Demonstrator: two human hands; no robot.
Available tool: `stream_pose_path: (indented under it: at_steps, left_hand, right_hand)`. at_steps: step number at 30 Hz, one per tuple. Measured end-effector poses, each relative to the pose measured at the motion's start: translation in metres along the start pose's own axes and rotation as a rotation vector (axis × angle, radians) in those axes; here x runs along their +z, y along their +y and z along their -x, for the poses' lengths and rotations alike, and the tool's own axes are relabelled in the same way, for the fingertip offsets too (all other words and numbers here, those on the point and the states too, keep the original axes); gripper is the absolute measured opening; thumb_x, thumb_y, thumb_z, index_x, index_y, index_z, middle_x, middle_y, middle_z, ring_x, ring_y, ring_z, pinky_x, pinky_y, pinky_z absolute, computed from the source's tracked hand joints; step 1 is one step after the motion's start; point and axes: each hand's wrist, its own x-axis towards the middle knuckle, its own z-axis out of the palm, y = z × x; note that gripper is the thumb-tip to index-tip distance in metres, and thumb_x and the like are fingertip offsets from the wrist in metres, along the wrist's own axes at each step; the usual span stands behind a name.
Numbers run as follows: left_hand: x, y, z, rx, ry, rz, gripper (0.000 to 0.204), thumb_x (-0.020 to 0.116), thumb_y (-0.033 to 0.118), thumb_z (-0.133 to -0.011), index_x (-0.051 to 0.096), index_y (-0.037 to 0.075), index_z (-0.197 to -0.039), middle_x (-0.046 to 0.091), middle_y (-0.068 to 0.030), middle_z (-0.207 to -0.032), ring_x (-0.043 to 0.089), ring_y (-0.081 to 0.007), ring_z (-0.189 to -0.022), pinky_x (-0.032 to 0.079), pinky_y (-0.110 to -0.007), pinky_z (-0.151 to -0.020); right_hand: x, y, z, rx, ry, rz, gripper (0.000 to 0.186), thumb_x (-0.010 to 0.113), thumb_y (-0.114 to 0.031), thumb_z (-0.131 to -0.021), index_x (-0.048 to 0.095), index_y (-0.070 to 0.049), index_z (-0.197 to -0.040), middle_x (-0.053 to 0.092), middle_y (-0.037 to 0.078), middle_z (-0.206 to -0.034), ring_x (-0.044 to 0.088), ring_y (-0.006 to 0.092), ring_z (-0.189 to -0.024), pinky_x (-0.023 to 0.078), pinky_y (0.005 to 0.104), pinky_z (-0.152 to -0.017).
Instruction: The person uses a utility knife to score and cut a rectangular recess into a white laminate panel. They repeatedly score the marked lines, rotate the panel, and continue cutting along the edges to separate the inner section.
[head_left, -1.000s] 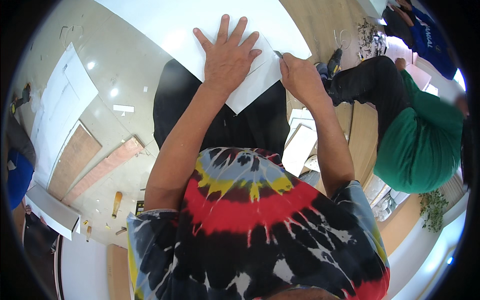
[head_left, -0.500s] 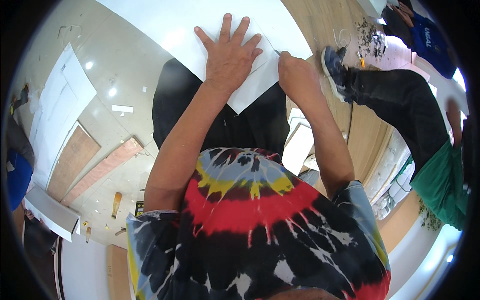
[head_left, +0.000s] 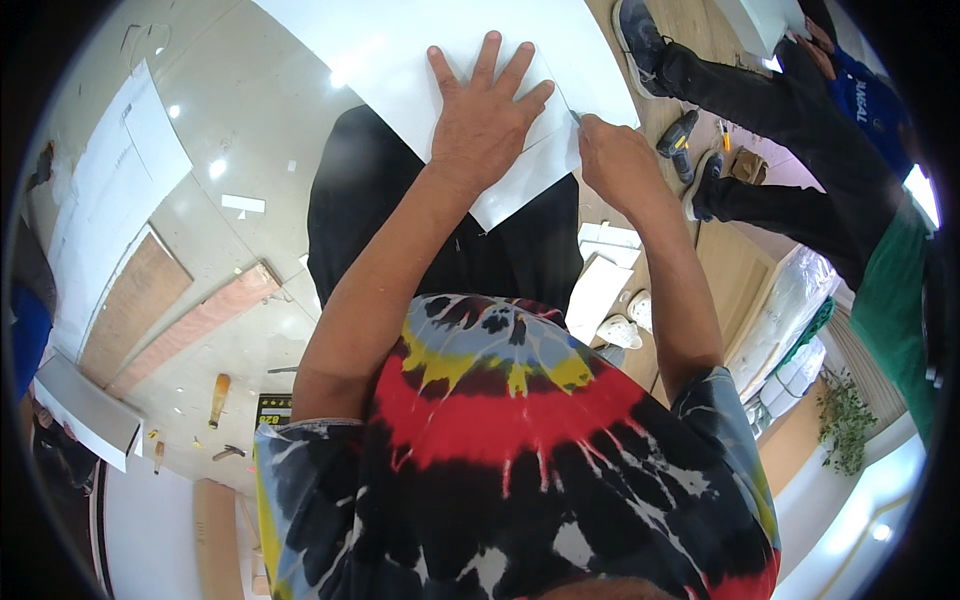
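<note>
A large white sheet (head_left: 380, 60) lies over my knees, its near corner pointing toward me. Spread flat on it, my left hand (head_left: 482, 125) presses the surface with fingers apart. Beside it, my right hand (head_left: 615, 165) is closed around a small knife (head_left: 574, 117). Only the thin grey tip shows past the fingers; the handle is hidden. That tip touches the sheet at a thin line running away from me, close to the right edge. A second line crosses the sheet between my hands.
At right stands a person in dark trousers (head_left: 760, 120), shoes close to the sheet, near a power drill (head_left: 678, 145). Wooden strips (head_left: 200, 325), another white sheet (head_left: 120, 170), a yellow-handled tool (head_left: 219, 400) and white offcuts (head_left: 243, 204) lie on the left floor. Others work at both sides.
The view has shifted slightly. The person at right has stepped, both shoes now showing, and the drill has come into sight. My left hand stays flat; my right has moved slightly toward me.
</note>
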Motion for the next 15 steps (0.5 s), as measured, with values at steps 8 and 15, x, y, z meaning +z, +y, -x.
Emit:
stream_pose_path:
  at_steps: [8, 15]
  left_hand:
    - [-0.0002, 0.0029, -0.0004, -0.025, -0.022, 0.030, 0.042, 0.058, 0.010, -0.096, 0.071, 0.031, -0.130, 0.044, -0.0035, -0.159, 0.028, -0.0347, -0.153, 0.010, -0.087, -0.109]
    - [0.0003, 0.0044, -0.0008, -0.024, -0.031, 0.033, 0.044, 0.056, 0.009, -0.096, 0.071, 0.032, -0.130, 0.041, -0.0037, -0.160, 0.025, -0.0346, -0.154, 0.009, -0.087, -0.109]
  right_hand:
    - [0.0010, -0.0016, 0.0056, 0.001, 0.017, 0.004, 0.017, 0.051, -0.008, -0.097, 0.063, 0.003, -0.100, 0.071, 0.028, -0.088, 0.071, 0.0445, -0.089, 0.055, 0.0536, -0.082]
    - [0.0081, 0.0008, 0.0070, 0.028, 0.013, -0.029, 0.017, 0.048, -0.009, -0.098, 0.060, 0.002, -0.100, 0.071, 0.027, -0.094, 0.070, 0.0451, -0.094, 0.054, 0.0546, -0.085]
